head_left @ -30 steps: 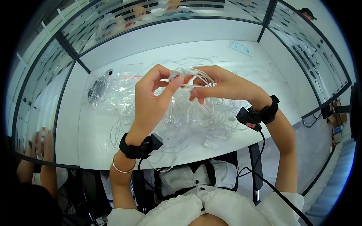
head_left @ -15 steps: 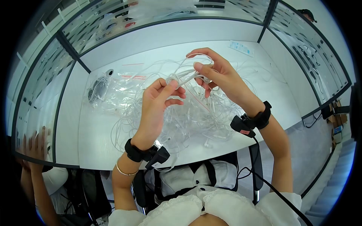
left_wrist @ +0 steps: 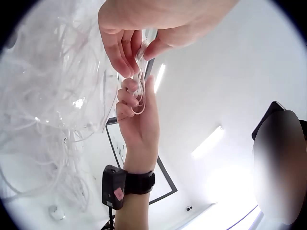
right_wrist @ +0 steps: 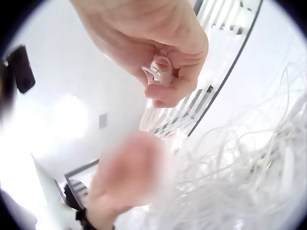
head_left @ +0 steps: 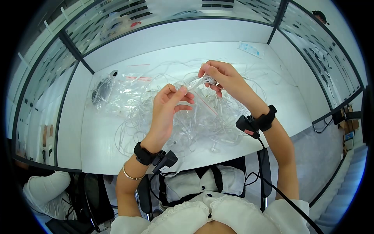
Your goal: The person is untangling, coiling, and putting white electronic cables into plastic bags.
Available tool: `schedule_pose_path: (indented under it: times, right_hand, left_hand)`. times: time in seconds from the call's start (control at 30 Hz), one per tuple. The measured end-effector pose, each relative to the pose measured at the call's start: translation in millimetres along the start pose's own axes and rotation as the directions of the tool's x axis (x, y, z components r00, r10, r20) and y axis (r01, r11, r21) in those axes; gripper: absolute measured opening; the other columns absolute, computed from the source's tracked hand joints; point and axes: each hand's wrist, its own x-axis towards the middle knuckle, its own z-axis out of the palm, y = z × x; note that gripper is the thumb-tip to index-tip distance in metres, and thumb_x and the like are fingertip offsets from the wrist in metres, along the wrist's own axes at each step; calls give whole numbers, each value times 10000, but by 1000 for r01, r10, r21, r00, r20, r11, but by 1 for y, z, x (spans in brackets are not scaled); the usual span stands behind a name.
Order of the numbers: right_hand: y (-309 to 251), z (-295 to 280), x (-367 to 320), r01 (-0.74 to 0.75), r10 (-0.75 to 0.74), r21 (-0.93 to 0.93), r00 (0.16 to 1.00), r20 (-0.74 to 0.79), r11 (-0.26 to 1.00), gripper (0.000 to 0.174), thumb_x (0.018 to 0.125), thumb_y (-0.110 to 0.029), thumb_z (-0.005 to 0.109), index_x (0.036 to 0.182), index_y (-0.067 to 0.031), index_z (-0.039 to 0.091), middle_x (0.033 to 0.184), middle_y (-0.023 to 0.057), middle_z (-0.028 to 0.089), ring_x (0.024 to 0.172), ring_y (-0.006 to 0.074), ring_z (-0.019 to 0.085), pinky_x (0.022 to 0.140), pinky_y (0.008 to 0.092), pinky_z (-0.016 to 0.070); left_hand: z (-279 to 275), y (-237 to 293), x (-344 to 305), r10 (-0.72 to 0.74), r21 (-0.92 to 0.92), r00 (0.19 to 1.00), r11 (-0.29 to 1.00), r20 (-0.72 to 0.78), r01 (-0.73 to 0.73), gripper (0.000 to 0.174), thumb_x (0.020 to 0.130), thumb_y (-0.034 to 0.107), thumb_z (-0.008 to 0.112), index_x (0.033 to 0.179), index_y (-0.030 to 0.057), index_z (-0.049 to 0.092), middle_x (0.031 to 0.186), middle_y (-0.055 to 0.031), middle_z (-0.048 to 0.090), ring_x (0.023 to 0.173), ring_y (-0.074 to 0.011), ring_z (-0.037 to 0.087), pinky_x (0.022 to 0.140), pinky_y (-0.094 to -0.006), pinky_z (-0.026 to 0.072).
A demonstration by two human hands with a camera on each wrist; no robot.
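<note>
Pinched between the left hand (head_left: 164,107) and right hand (head_left: 230,80), the thin white looped cable (head_left: 197,82) could snag in the tangled white cables (head_left: 187,124) below.

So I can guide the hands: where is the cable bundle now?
In the head view's upper middle, the cable bundle is held between the left hand and right hand, above the cable pile.

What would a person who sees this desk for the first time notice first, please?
Probably the large tangle of white cables, spread over the middle of the desk. Next, the looped white cable held above it between the left hand and the right hand. The pale blue and white packet near the far right corner also stands out.
</note>
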Motion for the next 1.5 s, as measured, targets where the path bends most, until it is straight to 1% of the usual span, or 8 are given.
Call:
schedule_pose_path:
  times: [0.2,0.47,0.67,0.8,0.97,1.07,1.2,1.5]
  right_hand:
    - [10,6,8,164,-210,-207,951,-225,965,369,975,-306,492,787,-11,612,578,-34,443,499,30,358,437,196,288]
    - [3,-1,2,187,-237,-209,939,-250,960,379,959,-293,514,765,15,621,613,14,517,565,76,423,530,234,385]
    - [10,-23,-5,152,-211,-241,947,-242,959,376,978,-306,487,759,-22,599,616,-38,466,526,29,346,461,188,269]
    - [15,-30,-9,116,-193,-282,945,-262,952,382,976,-314,487,752,-24,596,619,-40,461,536,30,348,463,190,273]
    - [15,-25,-10,94,-146,-234,965,-219,968,381,970,-322,492,756,-30,609,620,-41,459,537,27,346,471,185,300]
    - [18,-22,-8,78,-115,-185,973,-200,980,388,971,-330,488,759,-28,609,622,-39,465,536,25,350,468,184,304]
    - [15,-22,-9,94,-142,-224,967,-210,970,394,969,-335,489,757,-27,612,651,-35,500,540,23,362,467,179,314]
    - [-8,-9,-18,91,-132,-213,974,-184,973,374,957,-286,504,764,13,619,643,27,543,583,88,453,537,239,409]
  left_hand:
    - [4,-6,-1,3,12,1000,1000,19,-4,184,904,210,612,817,97,496,886,-108,672,791,-147,632,673,-282,506]
    - [1,0,-3,26,164,994,986,106,-43,159,895,170,613,959,43,542,957,-67,617,785,-128,586,663,-269,485]
    - [1,31,-10,314,749,873,454,373,-483,234,841,50,593,1075,50,579,1058,-70,513,824,-185,547,680,-305,460]
    - [5,28,1,318,761,744,97,587,-642,287,784,-3,629,1062,65,598,1064,-91,489,849,-244,516,748,-339,451]
    - [6,23,5,301,765,751,94,588,-637,145,785,1,644,898,51,569,1005,-65,478,843,-239,480,741,-339,432]
    - [7,26,2,288,798,831,256,476,-546,127,805,10,641,900,46,566,1005,-69,475,848,-243,494,748,-335,432]
    - [4,40,-4,340,708,808,393,480,-586,47,859,10,573,899,15,549,1001,-92,456,811,-237,514,688,-341,442]
    - [10,42,-3,329,673,800,433,502,-600,51,906,61,518,927,17,532,991,-110,422,801,-247,502,700,-341,430]
